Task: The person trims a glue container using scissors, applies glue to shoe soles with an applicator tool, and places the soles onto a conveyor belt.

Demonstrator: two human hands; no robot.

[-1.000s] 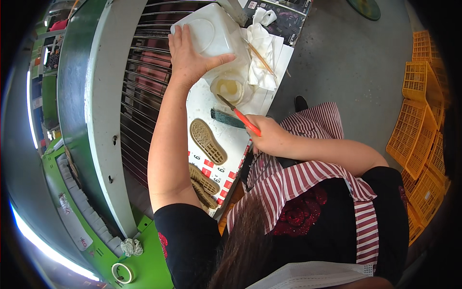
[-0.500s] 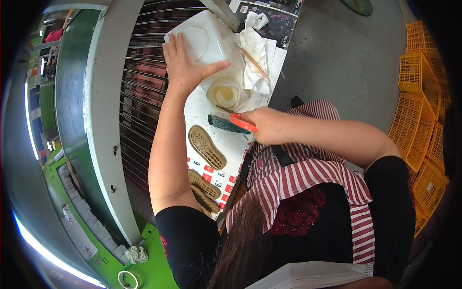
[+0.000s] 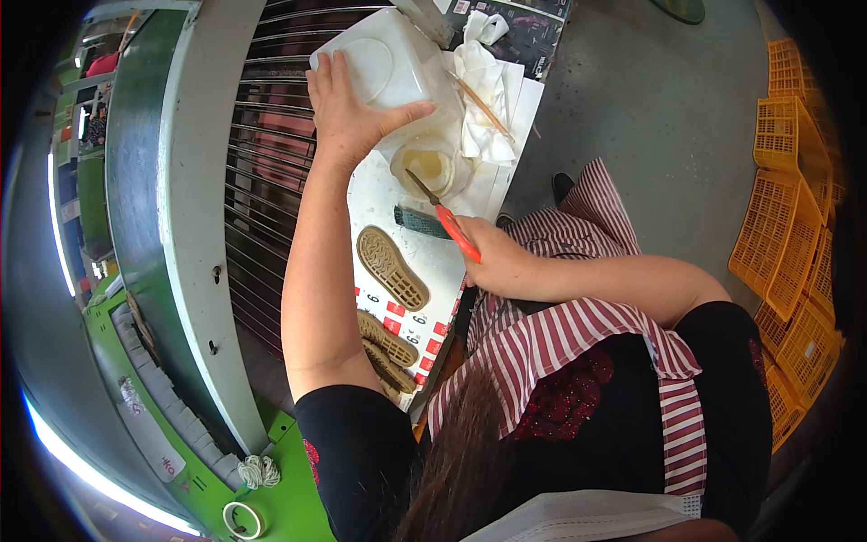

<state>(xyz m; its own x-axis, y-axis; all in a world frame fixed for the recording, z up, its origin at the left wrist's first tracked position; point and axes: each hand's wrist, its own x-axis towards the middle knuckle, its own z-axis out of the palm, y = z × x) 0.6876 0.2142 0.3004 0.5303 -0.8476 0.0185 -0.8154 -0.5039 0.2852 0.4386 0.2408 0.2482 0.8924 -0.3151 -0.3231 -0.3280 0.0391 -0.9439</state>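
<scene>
My left hand point(image 3: 348, 122) is spread over a translucent white plastic jug point(image 3: 411, 68), thumb and fingers holding it tilted. Below the jug is a round translucent rim point(image 3: 406, 155) with pale yellowish contents inside; whether it belongs to the jug or a separate cup, I cannot tell. My right hand point(image 3: 497, 260) grips red-handled scissors point(image 3: 459, 233), their dark blades pointing over that rim. Beneath the scissors lies a dark green textured strip point(image 3: 417, 221). Tan shoe soles point(image 3: 391, 268) rest on the white work surface point(image 3: 361, 203), one alone and others overlapping nearer me.
Crumpled white cloth point(image 3: 485, 99) lies right of the jug, with a thin wooden stick point(image 3: 481, 104) across it. Metal bars point(image 3: 262, 172) and a grey frame point(image 3: 194, 226) run along the left. Yellow plastic crates point(image 3: 777, 226) stand at the far right.
My right hand has lowered slightly, and the scissors have swung so that their blades point up over the yellowish contents. The left hand still holds the jug.
</scene>
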